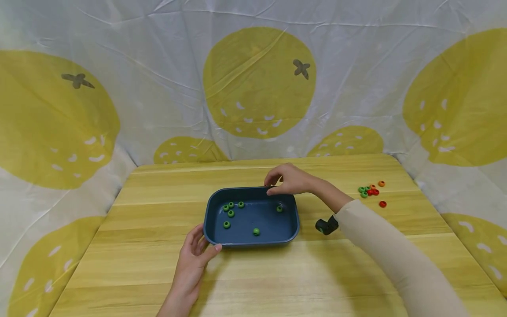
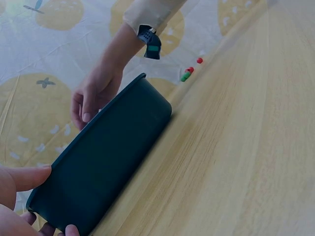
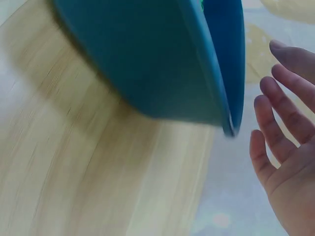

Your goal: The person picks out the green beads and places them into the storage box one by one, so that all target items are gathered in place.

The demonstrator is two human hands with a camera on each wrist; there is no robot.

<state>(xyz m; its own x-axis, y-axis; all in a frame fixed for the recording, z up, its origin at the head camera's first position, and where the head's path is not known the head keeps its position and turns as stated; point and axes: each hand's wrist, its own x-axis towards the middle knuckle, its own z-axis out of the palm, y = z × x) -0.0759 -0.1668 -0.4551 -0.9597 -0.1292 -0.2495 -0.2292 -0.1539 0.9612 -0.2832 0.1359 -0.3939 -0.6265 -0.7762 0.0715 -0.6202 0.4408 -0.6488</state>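
A dark blue plastic basin (image 1: 253, 243) stands on the table with several green beads (image 1: 231, 213) scattered over its floor. At its near left corner my left hand (image 1: 192, 259) grips it, the thumb on the rim and the other fingers round the outer wall. In the left wrist view that thumb (image 2: 32, 178) presses the rim, with fingertips showing by the base. Above the basin's far right rim hovers my right hand (image 1: 291, 179). The right wrist view shows this hand (image 3: 290, 128) beside the basin wall (image 3: 138, 59), its fingers loosely spread, with nothing held.
Loose green, orange and red beads (image 1: 370, 191) lie in a group on the right of the wooden table (image 1: 150, 220), one red bead (image 1: 382, 204) apart from them. A dark device (image 1: 327, 225) hangs at the right wrist. Fruit-printed cloth (image 1: 257, 83) hangs behind the table.
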